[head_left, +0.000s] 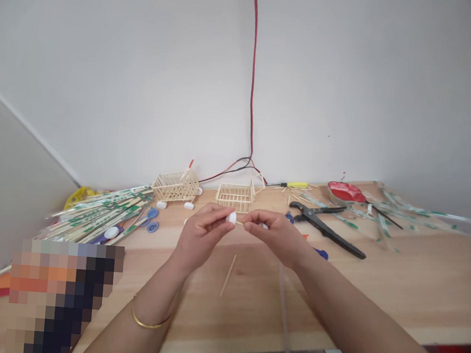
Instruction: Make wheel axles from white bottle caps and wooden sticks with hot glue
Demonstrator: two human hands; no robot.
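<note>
- My L hand: fingertips pinching small white cap, held up over worktop, approx. centre.
- My R hand: thumb + fingers pinching thin stick, its end pointing at cap; can't tell if it's in.
- 2nd white pc partly hidden by R fingers.
- Loose stick flat on worktop, nearer me.
- Stick frame just behind hands; blk pliers to R.

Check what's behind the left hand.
Just past the left hand: a stick-built frame, its lower edge partly covered, and a small white piece. Anything directly behind the palm is hidden, so can't tell.
</note>
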